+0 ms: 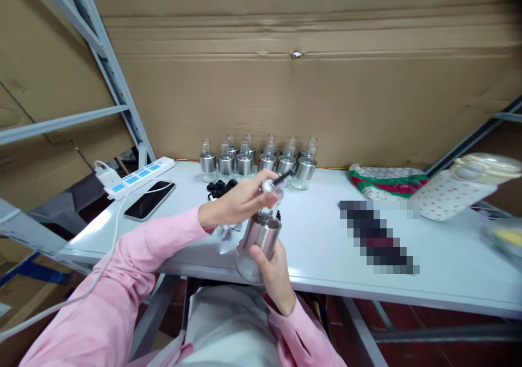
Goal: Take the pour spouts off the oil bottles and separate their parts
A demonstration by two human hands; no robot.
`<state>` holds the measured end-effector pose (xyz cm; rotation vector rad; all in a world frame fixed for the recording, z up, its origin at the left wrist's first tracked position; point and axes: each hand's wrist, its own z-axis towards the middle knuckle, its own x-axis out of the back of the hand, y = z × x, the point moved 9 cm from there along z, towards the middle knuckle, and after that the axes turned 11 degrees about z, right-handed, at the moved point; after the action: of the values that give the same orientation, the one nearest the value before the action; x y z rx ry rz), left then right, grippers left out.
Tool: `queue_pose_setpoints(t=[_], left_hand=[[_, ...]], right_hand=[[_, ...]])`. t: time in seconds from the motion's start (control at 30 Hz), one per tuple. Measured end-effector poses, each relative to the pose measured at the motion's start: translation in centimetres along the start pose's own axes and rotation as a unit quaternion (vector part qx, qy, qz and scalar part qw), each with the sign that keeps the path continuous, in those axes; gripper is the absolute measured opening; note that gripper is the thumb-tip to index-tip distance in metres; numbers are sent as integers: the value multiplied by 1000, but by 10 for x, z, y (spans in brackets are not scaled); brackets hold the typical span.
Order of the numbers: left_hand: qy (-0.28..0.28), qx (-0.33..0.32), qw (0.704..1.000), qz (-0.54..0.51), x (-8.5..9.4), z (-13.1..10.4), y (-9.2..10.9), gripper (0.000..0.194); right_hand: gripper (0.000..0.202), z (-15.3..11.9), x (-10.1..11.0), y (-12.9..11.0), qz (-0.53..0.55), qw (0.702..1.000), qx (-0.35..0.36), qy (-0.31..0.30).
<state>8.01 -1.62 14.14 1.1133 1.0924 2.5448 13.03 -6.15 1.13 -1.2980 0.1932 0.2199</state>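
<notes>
A glass bottle (264, 231) with a metal sleeve is held tilted over the table's front edge. My right hand (279, 277) is wrapped round its lower body. At the neck, the fingers of my left hand (244, 199) close round a pourer cap (283, 178) with a black spout pointing up to the right. How firmly the cap sits on the neck is hidden by the fingers. Behind my left hand lies a pile of small black caps (220, 188). Some small shiny pieces (225, 232) lie under my left wrist.
Several similar bottles (245, 163) stand in rows by the cardboard wall (244, 95). A phone (150, 199) and a power strip (142, 176) with a white cable are on the left. A patterned cloth (387, 181) and a dotted container (452, 193) are on the right, behind a blurred-out dark item (377, 239).
</notes>
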Motion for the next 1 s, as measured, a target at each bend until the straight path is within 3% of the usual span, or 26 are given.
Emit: queue_pose_setpoints(t=[0.1,0.2,0.33,0.43,0.5,0.6,0.63,0.83,1.0], left_hand=[[21,-37,995,92,1,-5,12,43],[141,-83,979,122,26,-9,28,40],[344,-119,926,103,97,-13,33,37],[478,-139,857,136,162,-23,24,34],[540,-118,810,197,197,-33,11,35],[569,-45,754,326,226,-45,-17,32],[556,-8,750,358,229,-45,-32,32],[445,195,725,488,223,-42,-119,41],[426,245,706,510,223,-46,-141,46]], right_hand=[[53,-2,-8,-1,13,999,12,-38],[54,-3,-10,-5,65,996,44,-38],[34,0,-1,-5,123,991,53,18],[26,2,4,-4,143,988,47,41],[24,3,4,-5,144,988,47,35],[23,3,2,-7,140,988,53,27],[23,3,1,-8,139,989,52,26],[22,3,2,-7,138,989,49,24],[21,3,2,-5,135,990,47,21]])
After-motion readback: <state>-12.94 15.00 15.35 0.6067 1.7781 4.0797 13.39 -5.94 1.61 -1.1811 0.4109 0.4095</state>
